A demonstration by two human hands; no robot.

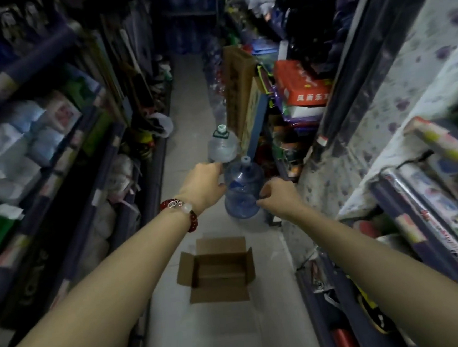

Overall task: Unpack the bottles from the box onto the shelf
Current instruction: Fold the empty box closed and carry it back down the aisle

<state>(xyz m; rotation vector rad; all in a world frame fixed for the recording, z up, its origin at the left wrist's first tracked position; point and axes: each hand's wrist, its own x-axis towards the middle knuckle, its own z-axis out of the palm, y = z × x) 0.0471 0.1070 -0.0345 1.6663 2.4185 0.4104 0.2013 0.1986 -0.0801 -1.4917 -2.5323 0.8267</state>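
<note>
Cardboard lies open on the floor below our forearms: the box (pixel 216 270) sits between our two arms, nearer to us than either hand, its flaps spread, and what we can see of its inside looks bare, though the dim light hides the near corner. Both arms reach forward down the aisle. Our left hand (pixel 202 185) has its fingers curled forward, and our right hand (pixel 277 194) is loosely fisted; neither plainly grips anything, and we cannot tell for sure whether the fingertips hold something small.

Between the two hands, and beyond them on the floor, stands a blue water bottle (pixel 242 188). Just past our left hand stands a clear water bottle (pixel 221 146) with a pale cap. From this view our hands overlap their outlines, so we cannot say whether we touch them.

We judge the main risk to be a misjudged reach. The light is poor, and the shelf (pixel 447 241) to the right of our right hand is already crowded with packets, so a bottle pushed in could shove goods off its edge. Rounded plastic bottles would likely tip or roll if set on uneven stock. The open box lies directly in our path, so stepping forward invites a trip. If the floor bottles are nudged by a swinging hand, they may topple against the goods stacked just beyond our right hand.
</note>
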